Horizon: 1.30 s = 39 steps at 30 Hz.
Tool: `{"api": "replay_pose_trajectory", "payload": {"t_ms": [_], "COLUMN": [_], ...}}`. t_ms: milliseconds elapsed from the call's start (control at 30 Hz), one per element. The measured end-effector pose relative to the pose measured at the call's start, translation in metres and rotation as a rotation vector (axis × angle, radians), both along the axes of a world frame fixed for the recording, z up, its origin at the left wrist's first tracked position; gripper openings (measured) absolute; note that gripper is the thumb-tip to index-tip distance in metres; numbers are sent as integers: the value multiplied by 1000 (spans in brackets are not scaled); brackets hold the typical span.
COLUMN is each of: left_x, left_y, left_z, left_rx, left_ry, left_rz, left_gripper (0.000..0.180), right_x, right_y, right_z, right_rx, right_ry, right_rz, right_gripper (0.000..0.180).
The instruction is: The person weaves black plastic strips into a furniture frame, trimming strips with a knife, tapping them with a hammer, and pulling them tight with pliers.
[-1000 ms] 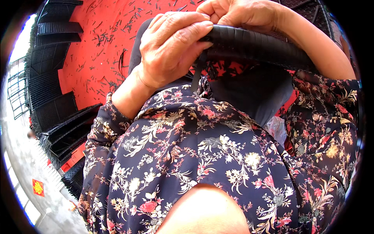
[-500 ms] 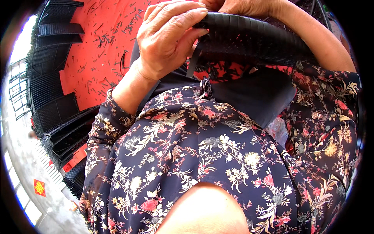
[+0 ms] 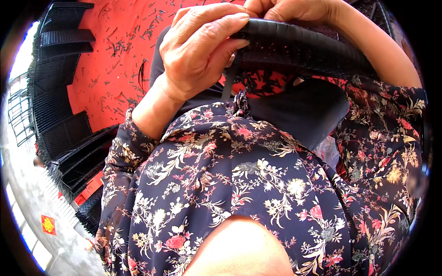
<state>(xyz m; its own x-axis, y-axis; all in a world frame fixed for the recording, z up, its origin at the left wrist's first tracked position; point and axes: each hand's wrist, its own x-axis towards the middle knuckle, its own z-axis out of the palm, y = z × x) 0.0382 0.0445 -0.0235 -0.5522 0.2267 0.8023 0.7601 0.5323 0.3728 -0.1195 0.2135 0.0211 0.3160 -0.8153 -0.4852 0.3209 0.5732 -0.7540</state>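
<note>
A black woven piece (image 3: 304, 57) with a rounded rim (image 3: 299, 30) wrapped in black strip stands across my lap at the top of the view. My left hand (image 3: 198, 50) is closed on the left part of this rim, thumb on the near side and fingers over the top. Just beyond it, my right hand (image 3: 290, 9) is bent into a pinch at the rim's far side, close to my left fingertips. What those right fingers hold is hidden. Below my left hand hangs a flat dark strip (image 3: 229, 80).
To the left, black bristly-edged woven panels (image 3: 55, 92) stand in a curved row. A red sheet (image 3: 110, 69) strewn with short black offcuts (image 3: 122, 48) covers the floor. Some clear plastic (image 3: 328, 149) lies by my right side.
My right fingers have come lower into view beside my left fingertips. My left hand keeps its hold, and the woven piece has shifted slightly downward in the picture.
</note>
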Motion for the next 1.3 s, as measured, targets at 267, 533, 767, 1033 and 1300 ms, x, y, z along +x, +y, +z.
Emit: {"api": "replay_pose_trajectory", "payload": {"t_ms": [267,533,767,1033,1300], "left_x": [-1,-11,-42,-48,-64], "left_y": [-4,4,0,-7,-18], "left_z": [1,7,13,13,2], "left_rx": [0,55,128,175,466], "left_ry": [-1,-47,-80,-226,-414], "left_rz": [-111,-153,-142,-73,-244], "left_gripper": [35,32,30,32,29], "right_x": [26,37,28,25,-4], "right_y": [16,29,17,0,-10], "right_z": [-14,19,50,42,40], "right_rx": [-19,59,17,-3,-151], "right_ry": [43,-35,563,1112,1169], "right_rz": [-209,-431,-254,-252,-160], "right_gripper": [20,30,37,23,21]}}
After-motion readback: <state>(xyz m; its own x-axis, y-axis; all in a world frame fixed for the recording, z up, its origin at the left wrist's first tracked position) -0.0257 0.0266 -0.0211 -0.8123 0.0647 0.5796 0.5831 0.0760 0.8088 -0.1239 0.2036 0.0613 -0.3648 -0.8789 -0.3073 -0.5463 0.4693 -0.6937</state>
